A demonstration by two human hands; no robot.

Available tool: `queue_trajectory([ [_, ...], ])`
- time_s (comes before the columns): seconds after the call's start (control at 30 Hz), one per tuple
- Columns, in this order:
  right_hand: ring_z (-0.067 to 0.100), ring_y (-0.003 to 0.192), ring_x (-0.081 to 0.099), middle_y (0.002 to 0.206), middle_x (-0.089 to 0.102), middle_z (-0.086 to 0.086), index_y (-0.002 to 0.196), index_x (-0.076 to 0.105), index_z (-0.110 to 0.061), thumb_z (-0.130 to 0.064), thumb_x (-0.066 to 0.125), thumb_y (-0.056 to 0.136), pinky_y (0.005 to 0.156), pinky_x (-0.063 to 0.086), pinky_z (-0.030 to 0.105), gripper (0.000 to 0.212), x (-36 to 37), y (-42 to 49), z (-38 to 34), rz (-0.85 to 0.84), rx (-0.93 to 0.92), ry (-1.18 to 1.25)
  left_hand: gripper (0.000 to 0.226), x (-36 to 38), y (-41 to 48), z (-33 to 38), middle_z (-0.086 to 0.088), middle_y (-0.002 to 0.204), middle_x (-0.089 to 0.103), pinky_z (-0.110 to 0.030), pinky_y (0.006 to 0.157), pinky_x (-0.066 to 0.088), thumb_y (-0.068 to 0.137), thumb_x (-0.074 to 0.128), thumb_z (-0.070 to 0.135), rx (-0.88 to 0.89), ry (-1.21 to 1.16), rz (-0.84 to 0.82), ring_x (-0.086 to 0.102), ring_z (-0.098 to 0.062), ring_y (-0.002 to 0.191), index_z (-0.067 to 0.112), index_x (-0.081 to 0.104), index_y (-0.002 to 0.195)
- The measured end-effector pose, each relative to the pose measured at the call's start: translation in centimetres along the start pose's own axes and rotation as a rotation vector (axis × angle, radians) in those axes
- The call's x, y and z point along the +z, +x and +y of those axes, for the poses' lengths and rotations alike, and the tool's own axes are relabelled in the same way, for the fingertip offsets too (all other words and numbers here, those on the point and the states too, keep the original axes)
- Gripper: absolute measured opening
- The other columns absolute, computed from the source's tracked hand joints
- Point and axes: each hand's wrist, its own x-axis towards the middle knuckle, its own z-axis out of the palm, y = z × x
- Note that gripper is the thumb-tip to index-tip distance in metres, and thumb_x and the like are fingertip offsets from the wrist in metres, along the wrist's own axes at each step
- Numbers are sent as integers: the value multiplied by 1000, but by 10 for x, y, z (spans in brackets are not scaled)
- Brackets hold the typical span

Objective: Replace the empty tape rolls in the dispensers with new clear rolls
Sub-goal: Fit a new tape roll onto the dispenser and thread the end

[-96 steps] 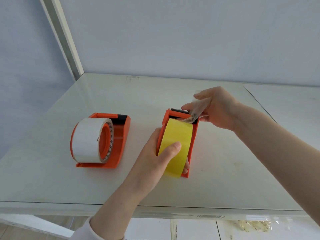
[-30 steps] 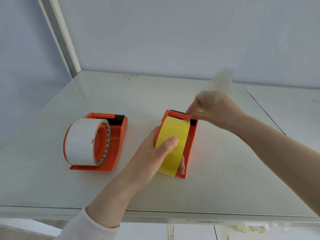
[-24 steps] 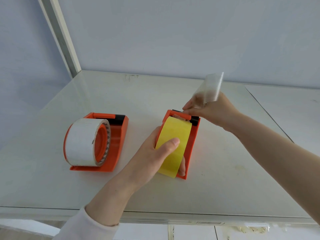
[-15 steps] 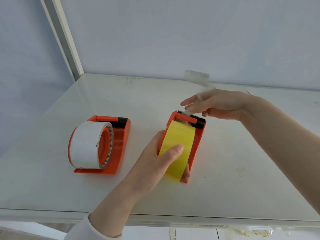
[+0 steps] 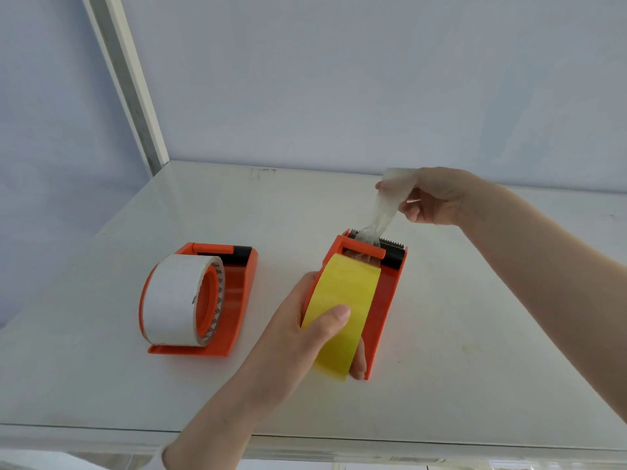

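Left hand clamps the yellow roll seated in the right dispenser: thumb across the roll's top face, fingertips poking out below it on the far side. Right hand is up beyond the dispenser's cutter, fingers pinched together on the free end of a clear strip. The strip runs down from that pinch, crumpled and narrowed, to the serrated cutter just under the hand. To the left of the left hand, well apart from it, sits the second dispenser, orange, with a white roll on its hub; nobody touches it. Both dispensers stand on the white desk, cutter ends pointing away from the person. A pale sleeve edge shows at the left wrist, bottom of view.
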Motion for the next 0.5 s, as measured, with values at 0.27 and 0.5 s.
queue_trajectory([
  [0.27,-1,40,50,45,65,-8,76,61,-13,-21,47,93,34,27,12,23,-23,17,1,109,63,295,50,-3,-12,1,-7,57,67,-25,57,51,71,52,43,24,-12,-45,62,-16,50,16,47,112],
  [0.5,1,38,42,39,60,-4,72,58,-10,-19,48,94,31,32,10,26,-17,32,24,133,114,277,46,-7,-6,24,-9,52,65,-24,55,50,72,53,43,152,-52,-1,60,-18,47,2,52,93],
])
